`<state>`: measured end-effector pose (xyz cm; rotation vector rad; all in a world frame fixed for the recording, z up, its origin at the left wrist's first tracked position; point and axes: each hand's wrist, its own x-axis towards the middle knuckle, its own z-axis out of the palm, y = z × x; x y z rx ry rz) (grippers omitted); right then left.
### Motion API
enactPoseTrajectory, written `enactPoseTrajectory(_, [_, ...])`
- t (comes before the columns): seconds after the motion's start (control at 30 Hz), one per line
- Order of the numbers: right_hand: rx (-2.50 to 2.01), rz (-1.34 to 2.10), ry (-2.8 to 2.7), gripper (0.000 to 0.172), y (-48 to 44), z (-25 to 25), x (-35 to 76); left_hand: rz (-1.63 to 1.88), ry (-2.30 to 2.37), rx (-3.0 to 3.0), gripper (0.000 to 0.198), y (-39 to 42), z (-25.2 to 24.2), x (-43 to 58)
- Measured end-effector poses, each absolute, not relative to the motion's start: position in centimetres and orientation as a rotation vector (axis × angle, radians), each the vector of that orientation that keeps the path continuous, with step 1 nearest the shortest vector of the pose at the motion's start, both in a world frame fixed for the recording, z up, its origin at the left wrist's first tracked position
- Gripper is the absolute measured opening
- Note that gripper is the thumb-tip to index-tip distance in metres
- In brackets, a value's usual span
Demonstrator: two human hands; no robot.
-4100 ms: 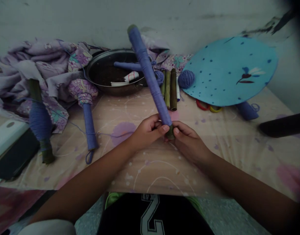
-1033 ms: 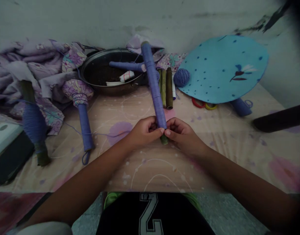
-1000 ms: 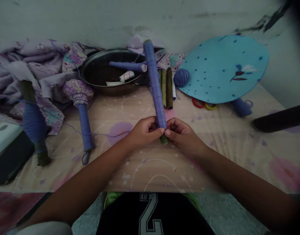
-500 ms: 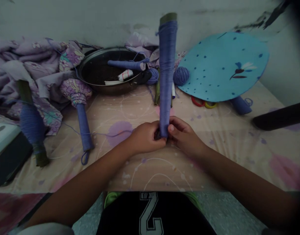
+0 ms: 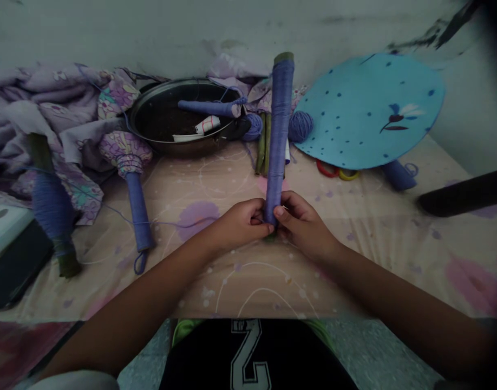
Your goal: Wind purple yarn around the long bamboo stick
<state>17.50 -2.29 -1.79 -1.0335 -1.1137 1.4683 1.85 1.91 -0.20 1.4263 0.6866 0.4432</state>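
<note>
Both hands hold the lower end of a long stick wrapped in purple yarn [image 5: 279, 130], which stands nearly upright over the bedsheet. My left hand [image 5: 241, 223] grips it from the left and my right hand [image 5: 300, 225] from the right, fingertips meeting around it. A little green core shows below my fingers, and its top end shows a green tip. Thread runs across the sheet to the left of my left hand. No loose yarn strand shows at my fingers.
A metal pan [image 5: 151, 103] holds a yarn-wrapped stick and white paper. Beside it lie green sticks [image 5: 261, 146], yarn balls [image 5: 300, 126], and a round blue board [image 5: 366, 111]. More wrapped sticks [image 5: 138, 211] lie left, near crumpled floral cloth [image 5: 49, 103]. A dark rod [image 5: 463, 192] intrudes right.
The yarn-wrapped stick has swung from leaning left to nearly upright, and its top has dipped slightly since half a second ago. Both hands stay on its lower end. The view has shifted slightly.
</note>
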Motion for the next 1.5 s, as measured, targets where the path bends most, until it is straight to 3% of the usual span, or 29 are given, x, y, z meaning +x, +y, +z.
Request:
enactPoseTrajectory(0.3, [-1.006, 1.476, -0.964, 0.028, -2.4, -1.7, 17.4, 0.523, 0.821, 1.563, 0.013, 1.9, 0.9, 1.8])
enactPoseTrajectory(0.6, [-1.042, 1.376, -1.083, 0.041, -2.6, -1.6, 16.7, 0.685, 0.841, 1.436, 0.027, 2.1, 0.7, 1.6])
enactPoseTrajectory(1.2, [-0.841, 1.645, -0.933, 0.03, -2.4, -1.6, 17.3, 0.733, 0.739, 1.333, 0.03, 2.6, 0.1, 1.3])
enactPoseTrajectory(1.5, [-0.775, 1.871, -0.772, 0.028, -1.5, -1.1, 18.3, 0.791, 0.716, 1.27, 0.02, 2.5, 0.2, 1.7])
